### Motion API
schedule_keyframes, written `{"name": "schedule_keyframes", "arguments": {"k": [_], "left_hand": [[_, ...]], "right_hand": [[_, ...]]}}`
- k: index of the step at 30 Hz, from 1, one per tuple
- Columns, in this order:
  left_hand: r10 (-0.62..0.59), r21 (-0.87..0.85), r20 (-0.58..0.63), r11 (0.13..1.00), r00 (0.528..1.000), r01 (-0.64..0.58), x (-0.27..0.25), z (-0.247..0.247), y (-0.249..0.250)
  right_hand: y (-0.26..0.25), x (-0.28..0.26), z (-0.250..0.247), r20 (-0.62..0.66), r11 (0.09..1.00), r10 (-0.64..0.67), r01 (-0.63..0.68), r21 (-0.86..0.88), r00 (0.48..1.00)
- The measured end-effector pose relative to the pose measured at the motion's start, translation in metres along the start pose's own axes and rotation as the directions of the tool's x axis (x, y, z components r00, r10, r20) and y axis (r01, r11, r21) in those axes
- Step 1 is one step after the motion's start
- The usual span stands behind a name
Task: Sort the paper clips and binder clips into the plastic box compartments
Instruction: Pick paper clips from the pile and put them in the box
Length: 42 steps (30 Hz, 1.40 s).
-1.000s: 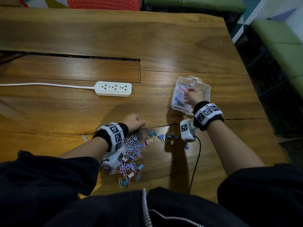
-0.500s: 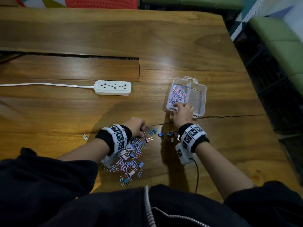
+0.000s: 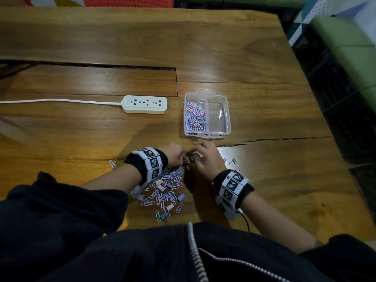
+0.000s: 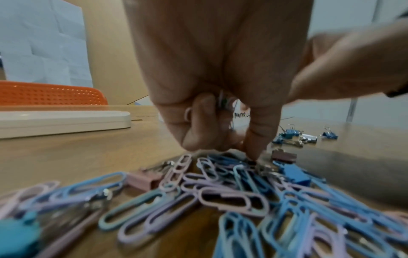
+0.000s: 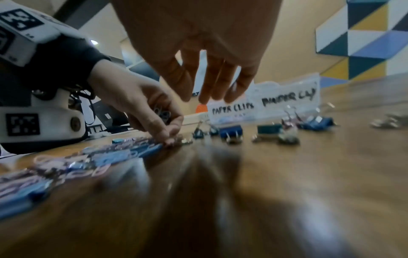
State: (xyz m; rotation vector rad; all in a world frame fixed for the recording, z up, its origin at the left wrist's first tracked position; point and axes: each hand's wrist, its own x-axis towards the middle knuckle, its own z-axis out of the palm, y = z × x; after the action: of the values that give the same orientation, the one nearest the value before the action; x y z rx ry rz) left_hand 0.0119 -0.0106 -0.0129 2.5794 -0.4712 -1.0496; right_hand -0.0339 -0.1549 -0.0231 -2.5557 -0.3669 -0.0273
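Note:
A clear plastic box [image 3: 227,119] stands on the wooden table; its left compartment holds pastel paper clips [image 3: 194,117], its right one looks bare. Labels on its front wall [image 5: 264,104] read paper clips and binder clips. A pile of paper clips and small binder clips [image 3: 166,192] lies by my body. My left hand [image 3: 175,155] curls over the pile's far end, holding several paper clips [image 4: 223,103] in its fingers while a fingertip touches the pile. My right hand [image 3: 205,157] hovers just right of it, fingers straight [image 5: 212,83], above blue binder clips [image 5: 232,132].
A white power strip [image 3: 145,104] with its cord lies left of the box. One paper clip [image 3: 112,164] sits alone left of my left wrist, and silver binder clips [image 3: 233,161] lie right of my right hand. A crack runs across the table [image 3: 274,139]. An orange chair [image 4: 50,94] stands beyond.
My right hand has drawn back from the box to the clips beside my left hand. The box now stands squarer and nearer the power strip. My left hand stayed on the pile.

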Motion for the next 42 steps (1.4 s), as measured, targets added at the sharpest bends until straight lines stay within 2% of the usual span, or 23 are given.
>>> {"name": "schedule_keyframes", "arguments": {"k": [3, 5, 7, 10, 12, 14, 15, 17, 19, 21, 23, 26, 27, 28, 30, 33, 36, 39, 42], "left_hand": [[-0.032, -0.088, 0.026, 0.996, 0.999, 0.035, 0.001, -0.003, -0.001], [-0.063, -0.19, -0.002, 0.98, 0.998, 0.061, 0.0, -0.012, 0.002], [-0.103, -0.385, -0.048, 0.92, 0.993, 0.077, 0.001, -0.026, 0.008], [-0.204, -0.671, -0.075, 0.734, 0.976, 0.102, 0.01, -0.052, 0.021], [-0.265, -0.829, -0.073, 0.553, 0.961, 0.089, 0.017, -0.064, 0.033], [-0.306, -0.943, -0.079, 0.33, 0.949, 0.028, 0.02, -0.072, 0.044], [-0.31, -0.968, -0.069, 0.25, 0.948, 0.012, 0.024, -0.074, 0.046], [-0.271, -0.98, -0.04, 0.198, 0.962, 0.015, 0.025, -0.076, 0.047], [-0.194, -0.983, -0.021, 0.184, 0.981, 0.015, 0.023, -0.076, 0.043], [-0.136, -0.965, -0.055, 0.261, 0.989, -0.018, 0.016, -0.075, 0.036], [-0.08, -0.883, -0.126, 0.463, 0.989, -0.075, 0.003, -0.071, 0.023], [-0.003, -0.54, -0.217, 0.833, 0.976, -0.118, -0.019, -0.059, -0.008], [0.009, -0.393, -0.217, 0.915, 0.976, -0.096, -0.024, -0.052, -0.02], [0.002, -0.279, -0.194, 0.959, 0.981, -0.057, -0.029, -0.043, -0.031], [-0.024, -0.117, -0.13, 0.993, 0.991, 0.009, -0.036, -0.025, -0.048], [-0.035, 0.007, -0.14, 0.999, 0.99, 0.036, -0.043, -0.007, -0.06], [-0.016, 0.045, -0.232, 0.999, 0.973, 0.027, -0.047, 0.002, -0.06], [-0.006, 0.049, -0.243, 0.999, 0.97, 0.018, -0.047, 0.005, -0.058], [-0.001, -0.056, -0.247, 0.998, 0.969, -0.013, -0.046, 0.002, -0.057]], "right_hand": [[0.008, -0.015, 0.007, 0.222, 0.998, 0.05, -0.041, -0.046, 0.974], [0.012, -0.02, 0.003, 0.282, 0.994, 0.079, -0.053, -0.099, 0.956], [0.015, -0.022, -0.006, 0.294, 0.986, 0.114, -0.071, -0.152, 0.949], [0.017, -0.02, -0.021, 0.332, 0.944, 0.226, -0.122, -0.305, 0.916], [0.014, -0.018, -0.025, 0.303, 0.922, 0.248, -0.128, -0.366, 0.92], [0.006, -0.019, -0.021, 0.276, 0.947, 0.213, -0.129, -0.293, 0.937], [0.001, -0.02, -0.017, 0.282, 0.969, 0.181, -0.123, -0.213, 0.942], [-0.005, -0.025, -0.006, 0.328, 0.99, 0.133, -0.11, -0.089, 0.935], [-0.008, -0.029, 0.002, 0.368, 0.99, 0.135, -0.11, -0.087, 0.92], [-0.005, -0.03, 0.004, 0.369, 0.981, 0.192, -0.175, -0.08, 0.909], [0.0, -0.028, 0.001, 0.342, 0.962, 0.271, -0.26, -0.079, 0.9], [0.004, -0.027, -0.004, 0.251, 0.942, 0.335, -0.321, -0.094, 0.908], [0.001, -0.027, -0.004, 0.232, 0.942, 0.335, -0.327, -0.074, 0.913], [-0.005, -0.028, -0.002, 0.227, 0.947, 0.319, -0.318, -0.041, 0.92], [-0.018, -0.028, 0.006, 0.275, 0.96, 0.259, -0.277, 0.03, 0.926], [-0.033, -0.025, 0.019, 0.409, 0.953, 0.252, -0.298, 0.053, 0.877], [-0.039, -0.021, 0.022, 0.407, 0.939, 0.283, -0.337, 0.064, 0.868], [-0.039, -0.02, 0.017, 0.423, 0.925, 0.32, -0.377, 0.056, 0.848], [-0.038, -0.024, 0.012, 0.406, 0.92, 0.326, -0.385, 0.071, 0.854]]}}
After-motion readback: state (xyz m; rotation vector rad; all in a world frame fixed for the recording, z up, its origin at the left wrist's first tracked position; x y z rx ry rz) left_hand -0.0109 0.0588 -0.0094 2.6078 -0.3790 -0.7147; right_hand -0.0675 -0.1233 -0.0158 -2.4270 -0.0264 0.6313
